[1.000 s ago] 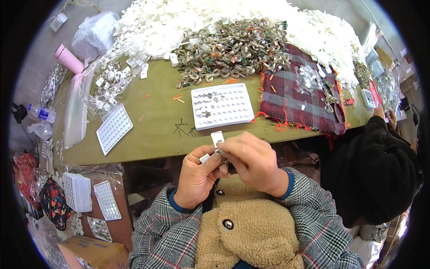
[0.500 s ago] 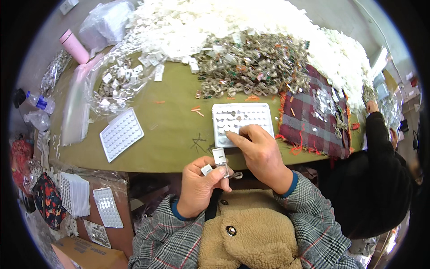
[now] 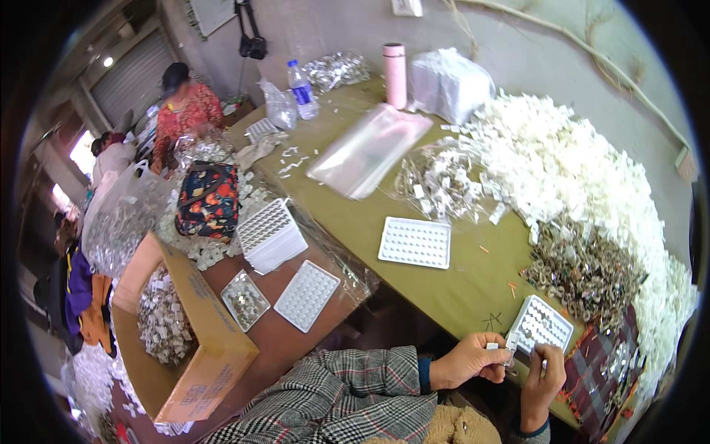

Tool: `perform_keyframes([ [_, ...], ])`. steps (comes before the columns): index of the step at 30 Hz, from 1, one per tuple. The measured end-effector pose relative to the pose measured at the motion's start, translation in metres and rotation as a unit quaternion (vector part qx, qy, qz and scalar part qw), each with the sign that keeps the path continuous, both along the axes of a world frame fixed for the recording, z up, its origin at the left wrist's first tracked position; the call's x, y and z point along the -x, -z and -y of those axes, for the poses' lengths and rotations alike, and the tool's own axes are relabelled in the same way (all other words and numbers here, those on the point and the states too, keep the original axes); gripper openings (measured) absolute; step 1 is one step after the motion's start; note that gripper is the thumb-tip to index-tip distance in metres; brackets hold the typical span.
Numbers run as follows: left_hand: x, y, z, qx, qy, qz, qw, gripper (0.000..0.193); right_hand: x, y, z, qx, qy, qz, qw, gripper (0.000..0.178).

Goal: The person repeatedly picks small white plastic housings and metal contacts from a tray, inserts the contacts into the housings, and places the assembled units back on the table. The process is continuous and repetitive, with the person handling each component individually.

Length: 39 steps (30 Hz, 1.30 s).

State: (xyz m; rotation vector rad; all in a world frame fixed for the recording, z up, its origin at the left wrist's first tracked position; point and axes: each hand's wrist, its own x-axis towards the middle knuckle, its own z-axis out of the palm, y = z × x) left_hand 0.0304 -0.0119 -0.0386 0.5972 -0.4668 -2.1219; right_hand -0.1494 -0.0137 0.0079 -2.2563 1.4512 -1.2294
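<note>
While small white piece [image 3: 493, 345] is pinched in left hand [image 3: 466, 360], tiny part is gripped by right hand [image 3: 542, 379]; white tray [image 3: 540, 325] partly filled, big pile [image 3: 584, 270] left on table [image 3: 444, 285].

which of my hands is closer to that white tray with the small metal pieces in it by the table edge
Right. Your right hand sits just below the partly filled white tray, nearly touching its near edge. Your left hand holds a small white piece off to the tray's left.

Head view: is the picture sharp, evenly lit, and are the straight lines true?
Head view: daylight is soft and even, with no hard shadows on the green table; the table edge bends from fisheye distortion; a black rim rings the frame; the left hand and right hand are fairly sharp; the doorway at far left is overexposed.
</note>
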Motion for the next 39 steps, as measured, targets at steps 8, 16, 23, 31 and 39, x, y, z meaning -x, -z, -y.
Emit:
perform_keyframes([
  [8, 0.006, -0.003, -0.019, 0.023, -0.005, -0.005, 1.000, 0.014, -0.018, -0.004, -0.033, 0.002, -0.041, 0.041, 0.998, 0.013],
  [16, 0.003, -0.012, -0.033, -0.011, 0.052, -0.033, 0.998, 0.022, -0.008, -0.009, -0.054, -0.055, 0.016, 0.134, 0.989, 0.014],
  [23, 0.012, -0.015, -0.037, -0.010, 0.048, -0.009, 0.999, 0.025, 0.001, 0.001, -0.063, -0.056, 0.007, 0.142, 0.988, 0.016],
  [31, 0.021, -0.005, -0.037, 0.023, 0.003, 0.066, 0.998, 0.017, 0.017, 0.011, -0.052, -0.102, -0.072, 0.121, 0.985, 0.016],
  [39, 0.023, -0.010, -0.036, 0.018, -0.033, 0.077, 0.996, 0.016, 0.013, 0.025, -0.054, 0.049, -0.095, 0.135, 0.985, 0.033],
])
